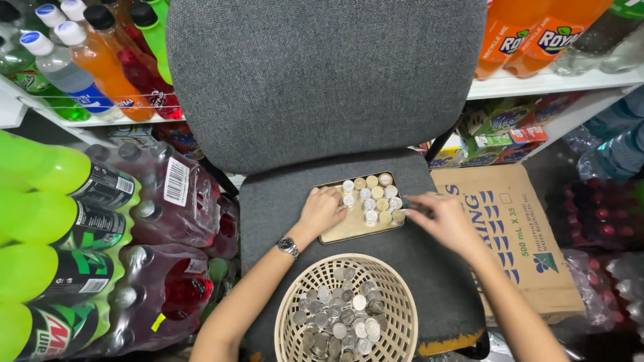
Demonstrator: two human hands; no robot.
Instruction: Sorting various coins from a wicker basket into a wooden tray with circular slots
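Shelves of soda bottles (100, 67) surround our grey office chair (335, 201), where a gold tray (345, 231) holds coin stacks (376, 198). Our left hand (322, 209) rests loosely curled on the tray's left edge; our right hand (443, 218) pinches something, blurred, beside the stacks. Nearer us sits a wicker basket (295, 315) of loose coins (342, 318).

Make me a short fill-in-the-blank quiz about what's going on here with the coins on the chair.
1. The stacked coins stand on a flat ____.
2. The loose coins lie in a round ____.
3. A wristwatch is worn on the ____ arm.
4. The tray rests on the seat of a grey ____.

Missing words: tray; basket; left; chair
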